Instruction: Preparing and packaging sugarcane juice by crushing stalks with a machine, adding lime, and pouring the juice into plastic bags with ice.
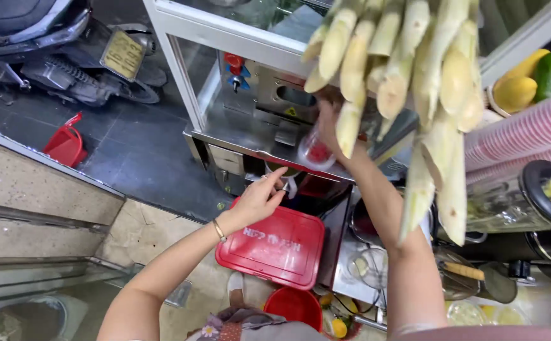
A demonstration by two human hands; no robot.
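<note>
Steel press [269,107] stood at the cart's edge; her right hand [327,123] gripped a plastic cup [316,150] under it, left hand [260,197] hovering open-fingered over the red lid [272,243].

Right hand [329,129] half hidden behind peeled sugarcane stalks [408,69], fingers out of sight around a blurred clear cup [316,151]. Stalk tops cut off by the upper edge. Motorbike [54,44] cropped at the top left corner. Stacked red cups [528,136] cut by the right edge. Both arms cropped at the bottom edge.
</note>
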